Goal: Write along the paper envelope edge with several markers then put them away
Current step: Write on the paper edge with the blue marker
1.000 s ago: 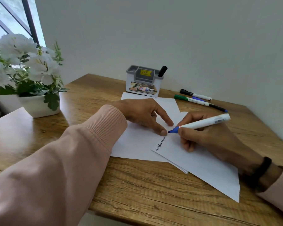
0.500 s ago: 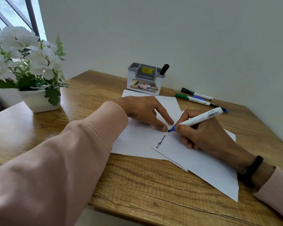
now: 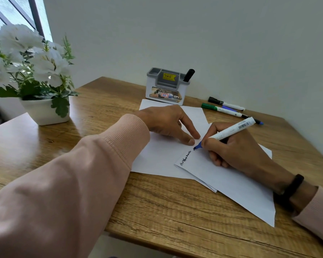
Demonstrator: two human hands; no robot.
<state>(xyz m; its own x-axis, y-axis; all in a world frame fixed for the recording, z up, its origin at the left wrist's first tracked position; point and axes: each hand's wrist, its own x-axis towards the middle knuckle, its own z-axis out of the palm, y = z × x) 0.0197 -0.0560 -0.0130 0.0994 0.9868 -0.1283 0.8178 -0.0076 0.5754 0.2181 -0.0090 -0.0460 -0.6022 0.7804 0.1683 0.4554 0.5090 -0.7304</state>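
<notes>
The right hand (image 3: 231, 148) grips the blue marker (image 3: 229, 131), writing midway along the envelope (image 3: 231, 183) edge; the flat left hand (image 3: 168, 123) steadies it (other markers (image 3: 224, 108) lie out of the holder).

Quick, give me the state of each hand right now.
Left hand: open, straight fingers pressing down on the paper.
Right hand: holding the blue marker, its tip at the envelope edge.

Grained wood table (image 3: 175, 211) — matt paper envelope (image 3: 231, 183).
</notes>
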